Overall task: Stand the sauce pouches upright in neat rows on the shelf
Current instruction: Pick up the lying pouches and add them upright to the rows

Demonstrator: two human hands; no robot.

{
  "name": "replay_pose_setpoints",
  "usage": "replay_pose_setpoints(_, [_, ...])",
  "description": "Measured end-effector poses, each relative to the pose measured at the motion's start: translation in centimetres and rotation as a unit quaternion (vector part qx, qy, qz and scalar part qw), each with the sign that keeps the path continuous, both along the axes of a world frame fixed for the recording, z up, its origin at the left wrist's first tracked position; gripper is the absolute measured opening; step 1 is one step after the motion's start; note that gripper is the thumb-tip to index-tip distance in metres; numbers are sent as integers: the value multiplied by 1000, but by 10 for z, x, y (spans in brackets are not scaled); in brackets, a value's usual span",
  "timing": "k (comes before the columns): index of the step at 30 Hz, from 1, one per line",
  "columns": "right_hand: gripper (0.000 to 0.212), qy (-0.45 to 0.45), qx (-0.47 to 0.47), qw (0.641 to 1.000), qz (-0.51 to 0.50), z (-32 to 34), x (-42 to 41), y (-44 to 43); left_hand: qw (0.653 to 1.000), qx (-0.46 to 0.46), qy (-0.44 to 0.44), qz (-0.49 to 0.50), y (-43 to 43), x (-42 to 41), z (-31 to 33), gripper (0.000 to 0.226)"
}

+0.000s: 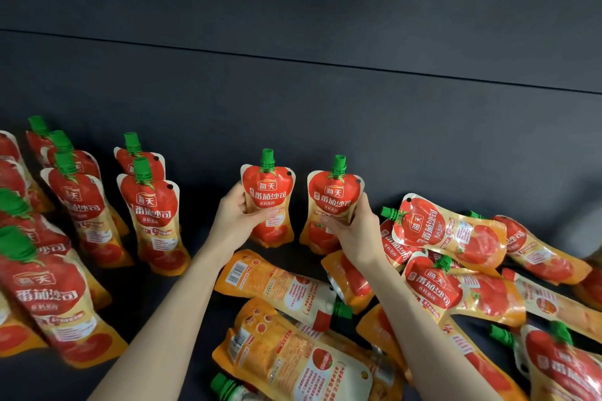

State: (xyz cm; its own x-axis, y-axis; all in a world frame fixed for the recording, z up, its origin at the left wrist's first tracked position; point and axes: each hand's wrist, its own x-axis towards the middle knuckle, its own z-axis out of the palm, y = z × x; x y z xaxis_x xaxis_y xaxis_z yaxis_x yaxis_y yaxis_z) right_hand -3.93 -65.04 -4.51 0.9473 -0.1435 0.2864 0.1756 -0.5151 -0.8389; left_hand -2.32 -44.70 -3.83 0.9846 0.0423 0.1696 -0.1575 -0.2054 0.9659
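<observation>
While left hand grips one glossy spouted pouch, right hand grips another pouch.

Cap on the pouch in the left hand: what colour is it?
The cap is green; the head view shows it best.

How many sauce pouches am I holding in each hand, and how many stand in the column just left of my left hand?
Left-hand pouch, gripped by the left hand: 1
Right-hand pouch, gripped by the right hand: 1
Standing pouches in that column: 2
Total: 4
</observation>
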Motion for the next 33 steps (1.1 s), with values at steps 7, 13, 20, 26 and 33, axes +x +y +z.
replay_pose_setpoints(7, [52,36,-18,999,18,0,0,2,998,61,-15,-7,-1,4,-16,54])
replay_pose_setpoints(13, [53,45,-54,998,3,2,0,3,997,76,-14,-19,3,10,-16,56])
replay_pose_setpoints(20, [49,49,-47,997,-21,3,0,8,996,88,-7,-24,6,13,-14,60])
replay_pose_setpoints(26, [49,55,-41,997,-27,5,-2,12,995,98,-5,-17,9,14,-16,60])
replay_pose_setpoints(33, [51,57,-35,997,-26,5,-3,12,995,101,-7,-11,9,12,-17,60])
